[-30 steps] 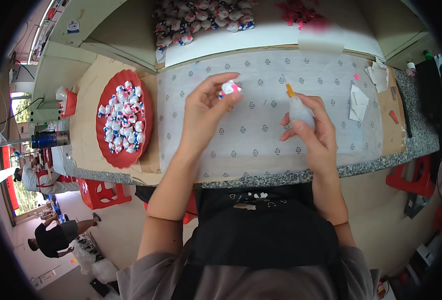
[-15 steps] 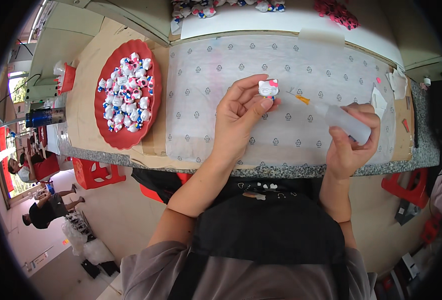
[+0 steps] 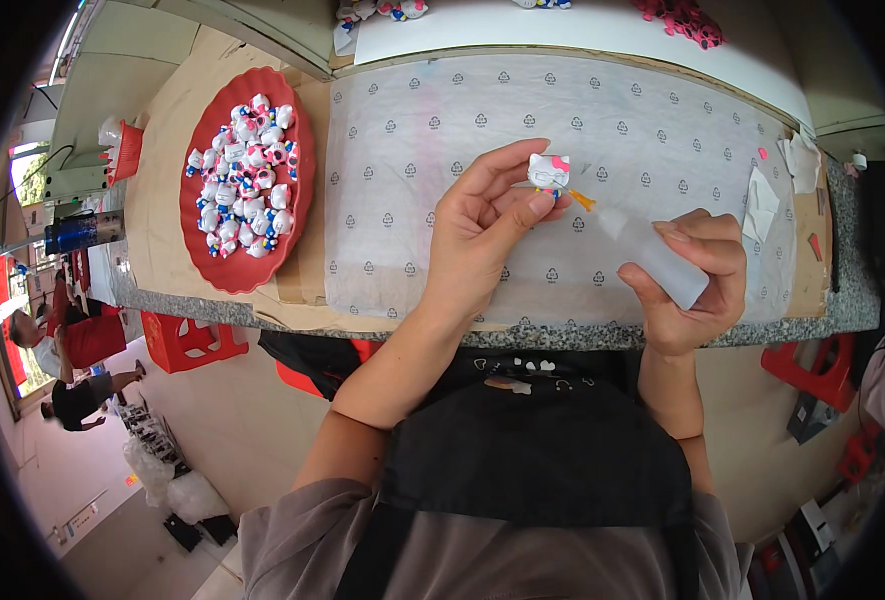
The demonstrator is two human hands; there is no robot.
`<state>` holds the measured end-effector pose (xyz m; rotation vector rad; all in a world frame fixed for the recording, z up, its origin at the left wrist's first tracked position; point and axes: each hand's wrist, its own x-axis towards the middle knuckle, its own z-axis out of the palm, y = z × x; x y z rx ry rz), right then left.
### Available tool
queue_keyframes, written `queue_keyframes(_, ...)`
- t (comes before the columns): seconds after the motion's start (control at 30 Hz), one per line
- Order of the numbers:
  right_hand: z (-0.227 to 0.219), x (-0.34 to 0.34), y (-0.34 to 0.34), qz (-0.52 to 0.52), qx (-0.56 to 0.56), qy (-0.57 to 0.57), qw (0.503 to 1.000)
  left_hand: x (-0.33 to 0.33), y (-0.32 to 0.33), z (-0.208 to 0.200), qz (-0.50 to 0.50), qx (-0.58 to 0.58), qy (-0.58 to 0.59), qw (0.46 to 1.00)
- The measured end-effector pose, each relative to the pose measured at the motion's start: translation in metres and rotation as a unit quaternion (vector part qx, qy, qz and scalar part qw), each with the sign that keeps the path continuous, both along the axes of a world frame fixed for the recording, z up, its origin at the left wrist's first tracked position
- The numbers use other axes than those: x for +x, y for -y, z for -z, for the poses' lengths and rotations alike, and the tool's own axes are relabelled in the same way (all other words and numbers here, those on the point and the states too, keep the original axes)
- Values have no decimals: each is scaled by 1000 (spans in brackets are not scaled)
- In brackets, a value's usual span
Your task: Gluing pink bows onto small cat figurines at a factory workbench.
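Between thumb and fingers, my left hand (image 3: 487,225) pinches a small white cat figurine (image 3: 548,172) with a pink bow and a blue lower part. My right hand (image 3: 697,285) grips a translucent squeeze bottle (image 3: 667,265) with an orange needle tip (image 3: 583,201). The bottle is tilted, its tip pointing up and left at the figurine's lower right side. Whether the thin needle touches the figurine is too fine to tell. A red scalloped tray (image 3: 202,110) at the left bears many similar figurines (image 3: 247,190).
A patterned white sheet (image 3: 392,280) covers the worktop, with cardboard along its edges. Torn white paper (image 3: 760,205) lies at the right. On the shelf behind are more figurines (image 3: 402,10) and pink pieces (image 3: 684,20). Red stools (image 3: 187,340) stand beyond the granite edge; people are at the far left.
The bottle in my right hand has moved left and tilted more steeply, bringing its orange tip closer to the figurine. My left hand holds the figurine slightly farther right. The view has shifted slightly.
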<state>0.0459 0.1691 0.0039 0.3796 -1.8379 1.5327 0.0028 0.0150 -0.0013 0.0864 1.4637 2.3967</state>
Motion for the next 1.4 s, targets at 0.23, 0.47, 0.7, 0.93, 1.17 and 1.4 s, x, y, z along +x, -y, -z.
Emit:
queue_keyframes(0.23,-1,1,-2,-5,23,5,1000,0,0,1,1,-5,-2,1000)
queue_keyframes(0.47,0,-2,-2,-6,6,-21,1000,0,1,-1,11,-7,9,1000)
queue_keyframes(0.7,1,-1,-1,-8,2,-25,1000,0,1,-2,16,-7,12,1000)
queue_keyframes(0.93,0,0,-1,-11,8,-15,1000,0,0,0,20,-2,5,1000)
queue_keyframes(1.17,0,0,0,-7,5,-15,1000,3,1,1,21,-60,-42,997)
queue_keyframes(1.4,0,0,1,-11,9,-12,1000,3,-1,6,10,-107,-90,990)
